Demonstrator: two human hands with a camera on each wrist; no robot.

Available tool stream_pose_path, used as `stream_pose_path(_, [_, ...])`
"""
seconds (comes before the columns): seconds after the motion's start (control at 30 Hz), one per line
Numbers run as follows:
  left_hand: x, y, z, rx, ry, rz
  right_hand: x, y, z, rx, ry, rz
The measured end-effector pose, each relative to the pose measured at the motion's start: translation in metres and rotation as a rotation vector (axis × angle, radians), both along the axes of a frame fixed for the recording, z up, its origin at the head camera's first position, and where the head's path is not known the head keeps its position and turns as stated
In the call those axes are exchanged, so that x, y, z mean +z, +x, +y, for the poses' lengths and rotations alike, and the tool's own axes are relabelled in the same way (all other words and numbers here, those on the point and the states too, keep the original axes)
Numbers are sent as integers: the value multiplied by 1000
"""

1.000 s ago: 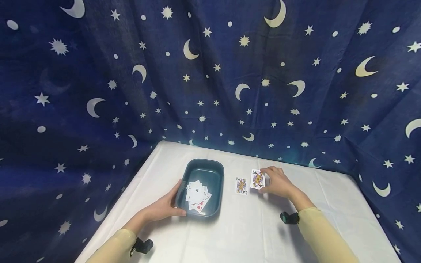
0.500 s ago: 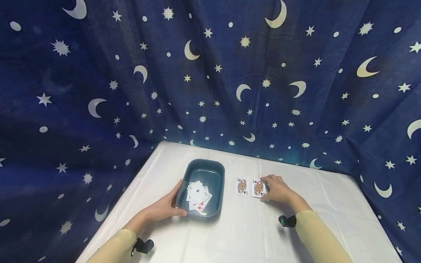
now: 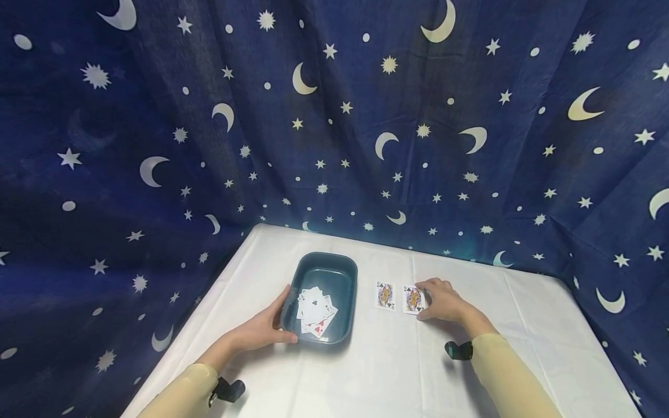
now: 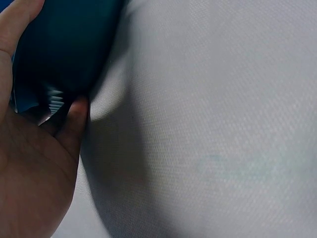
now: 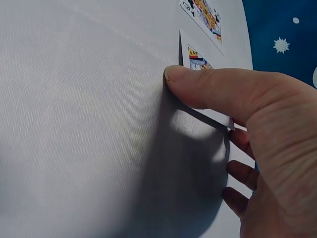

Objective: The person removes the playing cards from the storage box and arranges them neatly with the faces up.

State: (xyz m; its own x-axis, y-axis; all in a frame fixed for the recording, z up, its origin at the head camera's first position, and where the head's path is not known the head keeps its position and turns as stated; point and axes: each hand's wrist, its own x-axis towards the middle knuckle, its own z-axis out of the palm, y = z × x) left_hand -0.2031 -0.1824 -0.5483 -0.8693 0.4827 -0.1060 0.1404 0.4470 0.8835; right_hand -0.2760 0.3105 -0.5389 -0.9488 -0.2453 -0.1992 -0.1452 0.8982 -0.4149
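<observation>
In the head view, my left hand (image 3: 265, 326) grips the near left corner of a dark teal plastic tub (image 3: 347, 302), its thumb on the near wall and its fingers along the left wall. Several loose playing cards (image 3: 315, 310) lie face up in the tub. To the tub's right, my right hand (image 3: 443, 299) pinches a playing card (image 3: 413, 299), a clubs face card, by its edges. The right wrist view has the thumb over this card (image 5: 198, 58), which sits slightly raised above the cloth. Whether more cards lie under it, I cannot tell. Another clubs face card (image 3: 385, 295) lies flat just left of it.
A white cloth (image 3: 376, 371) covers the table under everything. Dark blue curtains (image 3: 355, 139) with moons and stars hang behind the table and at both sides. A black wrist camera (image 3: 459, 350) sticks out from the right sleeve, and a similar one (image 3: 230, 390) from the left.
My right hand has lowered its card toward the table and shifted it slightly right, widening the gap to the flat card. The left hand and tub stay put.
</observation>
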Motion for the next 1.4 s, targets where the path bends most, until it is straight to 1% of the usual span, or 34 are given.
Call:
stream_pose_path(0.17, [0,-1,0,-3,0,-2,2,1,4,-4,-2,-10])
stream_pose_path(0.37, [2,-1,0,-4,-3,2,6,4,6,18,-17,1])
stream_pose_path(0.67, [3,0,1,-1,-1,0,5,5,5,28,-30,3])
stream_pose_path(1.4, [3,0,1,-8,10,-7,6,5,4,22,-18,-6])
